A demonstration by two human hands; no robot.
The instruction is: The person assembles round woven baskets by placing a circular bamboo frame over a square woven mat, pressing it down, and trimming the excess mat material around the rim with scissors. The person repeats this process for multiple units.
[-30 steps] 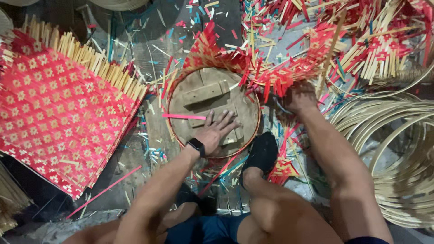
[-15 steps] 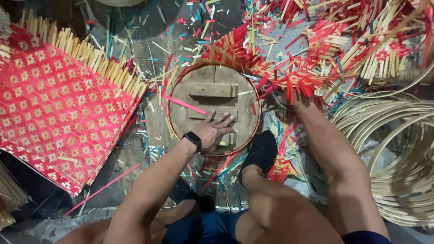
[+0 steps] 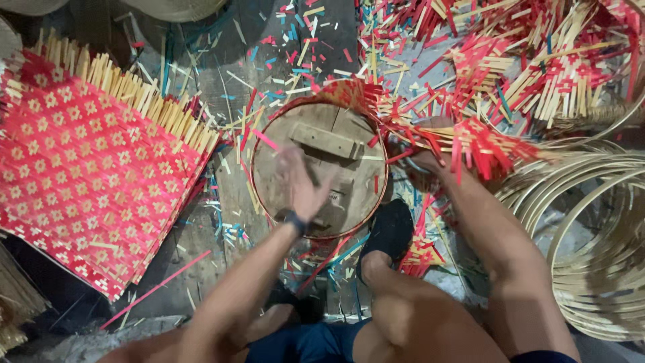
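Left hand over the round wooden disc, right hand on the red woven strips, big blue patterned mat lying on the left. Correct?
Not quite: the patterned woven mat on the left is red with pale flower-like marks, not blue, as the head view shows. The rest holds: the left hand, blurred, is over the round wooden disc, and the right hand is on the red woven strips.

Bare wooden disc [image 3: 336, 168] amid obstacles: woven red mat [image 3: 87, 195] left, bamboo hoops [image 3: 598, 235] right, scattered strips [image 3: 470, 60] beyond.
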